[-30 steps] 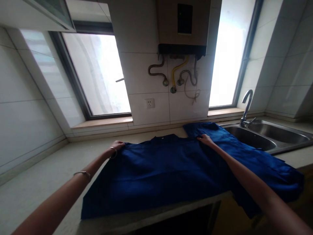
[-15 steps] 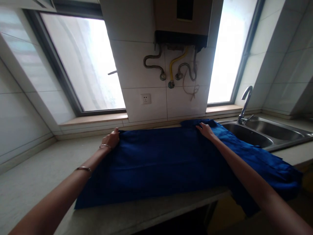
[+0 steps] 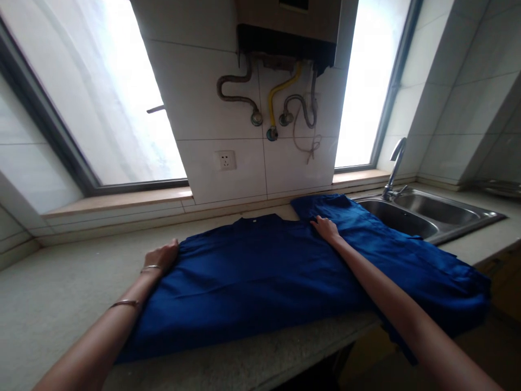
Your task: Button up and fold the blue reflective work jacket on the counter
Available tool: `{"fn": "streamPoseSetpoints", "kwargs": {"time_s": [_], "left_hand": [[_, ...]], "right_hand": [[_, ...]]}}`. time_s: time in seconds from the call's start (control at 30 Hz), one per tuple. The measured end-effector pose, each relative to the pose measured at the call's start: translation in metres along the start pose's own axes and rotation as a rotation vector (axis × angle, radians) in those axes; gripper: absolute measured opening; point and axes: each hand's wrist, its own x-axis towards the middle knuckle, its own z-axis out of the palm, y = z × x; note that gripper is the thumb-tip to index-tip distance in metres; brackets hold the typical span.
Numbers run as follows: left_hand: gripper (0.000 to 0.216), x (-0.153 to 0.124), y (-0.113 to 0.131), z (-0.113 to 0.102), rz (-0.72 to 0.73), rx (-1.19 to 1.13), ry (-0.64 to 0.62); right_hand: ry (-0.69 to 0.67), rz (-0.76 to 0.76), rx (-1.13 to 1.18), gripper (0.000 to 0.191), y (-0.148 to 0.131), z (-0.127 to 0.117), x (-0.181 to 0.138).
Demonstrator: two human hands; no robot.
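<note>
A dark blue shirt (image 3: 244,271) lies spread over the counter, with a small white tag near its neck edge. My left hand (image 3: 163,254) is closed on its upper left corner. At the upper right of the shirt, my right hand (image 3: 325,228) has its fingers curled on the cloth. More blue cloth (image 3: 407,266) lies crumpled to the right, beside the sink and hanging over the counter's front edge; whether it is a separate garment I cannot tell. My right forearm crosses above it and hides part of it.
The pale counter (image 3: 73,282) runs along a tiled wall. A double steel sink (image 3: 443,233) with a faucet (image 3: 394,168) is at the right. A water heater (image 3: 285,32) with hoses hangs above a wall socket (image 3: 226,160), between two windows.
Both hands have drawn the shirt's far edge toward me, the left one more so. That edge now curves, with the neck and tag showing. The camera view has also shifted.
</note>
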Motion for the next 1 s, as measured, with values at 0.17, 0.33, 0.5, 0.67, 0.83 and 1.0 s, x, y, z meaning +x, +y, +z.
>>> {"fn": "streamPoseSetpoints", "kwargs": {"time_s": [0.17,0.33,0.5,0.67,0.83,1.0], "left_hand": [[0.043,-0.014,0.047,-0.039,-0.060,-0.017,0.265],[0.050,-0.046,0.170,-0.072,0.107,-0.160,0.227],[0.060,-0.079,0.230,-0.046,0.386,-0.269,-0.031],[0.055,-0.068,0.167,-0.016,0.400,-0.309,-0.050],[0.054,-0.052,0.090,-0.006,0.250,-0.279,-0.084],[0.055,-0.048,0.047,0.004,0.126,-0.245,-0.053]], "right_hand": [[0.141,-0.055,-0.002,0.056,-0.031,-0.022,-0.017],[0.044,-0.558,0.180,0.073,-0.130,-0.017,-0.075],[-0.165,-0.797,0.231,0.074,-0.172,0.017,-0.114],[-0.253,-0.823,0.153,0.064,-0.144,0.018,-0.097],[-0.328,-0.671,0.147,0.057,-0.113,0.016,-0.075],[-0.244,-0.568,0.105,0.052,-0.073,0.024,-0.065]]}}
